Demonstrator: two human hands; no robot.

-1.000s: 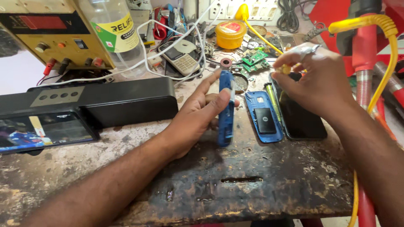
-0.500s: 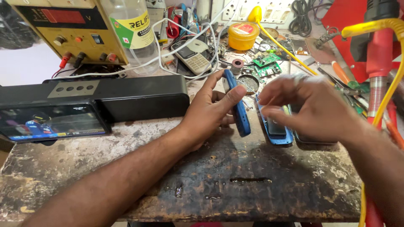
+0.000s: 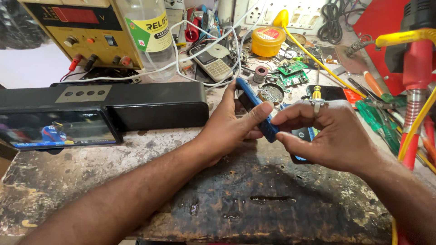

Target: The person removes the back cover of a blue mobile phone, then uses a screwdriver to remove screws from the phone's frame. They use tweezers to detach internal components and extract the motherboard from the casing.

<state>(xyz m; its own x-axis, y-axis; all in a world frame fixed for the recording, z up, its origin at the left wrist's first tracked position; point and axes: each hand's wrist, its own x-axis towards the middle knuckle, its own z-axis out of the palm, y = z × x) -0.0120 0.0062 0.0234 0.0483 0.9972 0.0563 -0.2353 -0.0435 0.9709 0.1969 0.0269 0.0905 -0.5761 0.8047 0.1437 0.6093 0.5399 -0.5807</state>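
A slim blue phone body [image 3: 253, 105] stands on edge over the worn workbench [image 3: 254, 199]. My left hand [image 3: 229, 127] grips it from the left, thumb across its side. My right hand [image 3: 324, 136], with a ring on one finger, pinches the phone's near end with thumb and forefinger. Under my right hand lies another blue phone part [image 3: 302, 140], mostly hidden. A dark phone [image 3: 328, 92] lies flat just beyond it.
A long black speaker [image 3: 136, 102] with a lit phone [image 3: 56, 129] leaning on it fills the left. Behind stand a yellow power supply [image 3: 81, 29], a clear bottle [image 3: 147, 34], a keypad phone [image 3: 213, 66], a yellow tin [image 3: 268, 41], green circuit boards [image 3: 290, 72]. Screwdrivers [image 3: 377, 113] and a red tool [image 3: 415, 68] crowd the right.
My right hand has come in from the flat phone parts and now pinches the near end of the blue phone. My left hand keeps its grip; the view has moved closer.
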